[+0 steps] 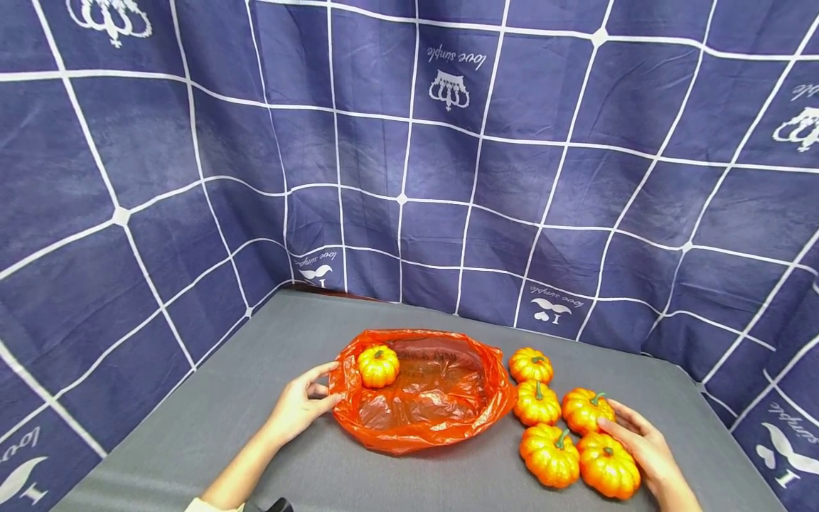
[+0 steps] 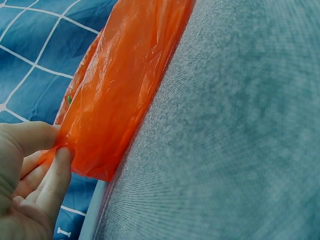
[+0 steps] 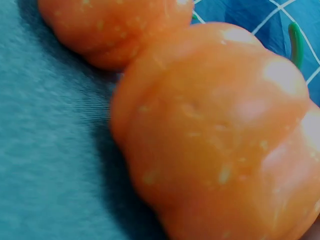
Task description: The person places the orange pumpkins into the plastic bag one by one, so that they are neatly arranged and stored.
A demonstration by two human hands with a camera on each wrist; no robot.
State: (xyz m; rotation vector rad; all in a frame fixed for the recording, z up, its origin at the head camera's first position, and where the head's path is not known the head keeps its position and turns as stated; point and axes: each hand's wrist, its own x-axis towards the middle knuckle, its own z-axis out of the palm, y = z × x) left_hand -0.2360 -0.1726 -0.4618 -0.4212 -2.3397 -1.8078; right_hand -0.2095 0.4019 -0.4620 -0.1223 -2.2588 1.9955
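An orange-red plastic bag lies spread wide, its mouth facing up, with one small pumpkin inside at the left. My left hand pinches the bag's left rim between thumb and fingers, also seen close in the left wrist view, where the bag stands up from the table. To the right of the bag, my right hand has its thumb and fingers around the right side of a pumpkin with a green stem. Another pumpkin sits just in front of it. A pumpkin fills much of the right wrist view.
More small pumpkins stand between the bag and my right hand: one at the back, one in the middle and one in front. All rest on a grey tabletop. A blue curtain with white lines closes off the back and sides.
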